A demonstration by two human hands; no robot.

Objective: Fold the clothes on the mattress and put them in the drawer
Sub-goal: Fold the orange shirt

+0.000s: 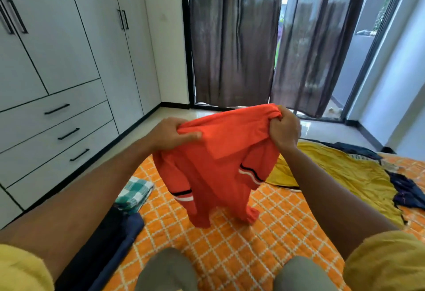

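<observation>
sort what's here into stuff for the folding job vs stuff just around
For the job: orange shirt held up by left hand and right hand; yellow garment; dark clothes; checked cloth; drawers.

Just around: curtains; orange quilt.

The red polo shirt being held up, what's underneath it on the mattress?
Under the red polo shirt, only the orange checked quilt shows, with the hem touching it. The patch directly behind the hanging fabric is hidden.
</observation>
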